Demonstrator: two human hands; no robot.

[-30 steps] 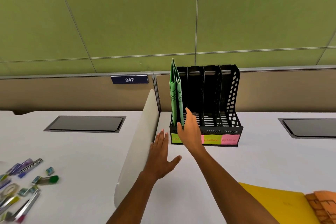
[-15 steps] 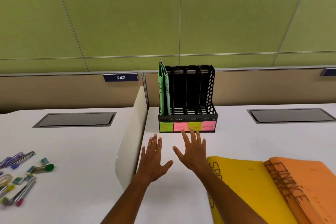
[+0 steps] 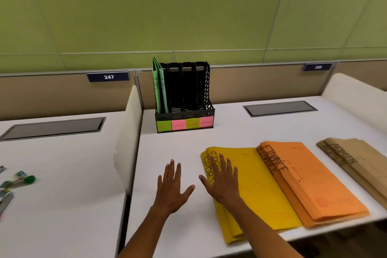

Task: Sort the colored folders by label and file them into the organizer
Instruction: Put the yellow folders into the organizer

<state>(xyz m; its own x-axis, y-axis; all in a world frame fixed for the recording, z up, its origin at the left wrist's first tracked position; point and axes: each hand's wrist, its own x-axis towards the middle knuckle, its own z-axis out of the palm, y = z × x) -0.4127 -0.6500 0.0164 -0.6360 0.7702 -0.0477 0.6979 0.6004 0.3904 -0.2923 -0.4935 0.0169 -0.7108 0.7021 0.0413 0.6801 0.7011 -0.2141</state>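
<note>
Head view: two green card folders (image 3: 159,86) are seen filed upright in the leftmost slot of the black perforated plastic organizer (image 3: 206,90), above its green sticky label; the other 3 slots look empty, so the flat stacks nearer than the organizer are judged awaiting filing – yellow "SPORT" folders (image 3: 251,186), orange "FINANCE" folders (image 3: 310,182) to their right, brown folders (image 3: 356,163) furthest right. Both hands are held palm-down, fingers spread, nothing gripped: left hand (image 3: 170,189) over bare white desk (image 3: 178,142), right hand (image 3: 223,181) over the yellow stack's left edge; contact can't be told.
</note>
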